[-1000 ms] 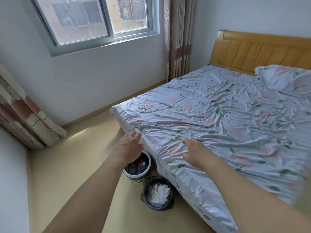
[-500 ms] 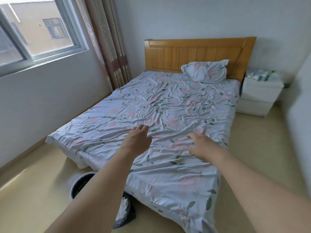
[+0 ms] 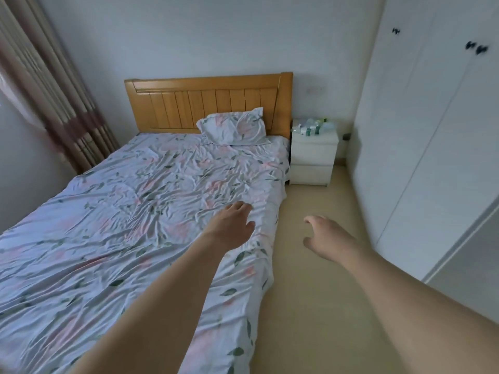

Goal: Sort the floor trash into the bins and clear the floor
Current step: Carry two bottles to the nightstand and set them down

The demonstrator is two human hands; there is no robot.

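Both my arms reach forward with empty hands. My left hand [image 3: 233, 225] hovers over the right side of the bed [image 3: 135, 211], fingers loosely spread. My right hand [image 3: 328, 236] hangs over the beige floor [image 3: 310, 306] between bed and wardrobe, fingers relaxed and slightly curled. No bins and no floor trash show in this view. Several plastic bottles [image 3: 310, 126] lie on the white nightstand [image 3: 313, 157] beside the headboard.
A white wardrobe [image 3: 432, 144] lines the right side, leaving a floor strip beside the bed. A pillow [image 3: 235, 128] lies against the wooden headboard [image 3: 208, 101]. Curtains [image 3: 54, 90] hang at the far left.
My view has swung right, from the window and the bed's left side to the floor strip by the wardrobe. The two bins have left the view. Both hands stay empty.
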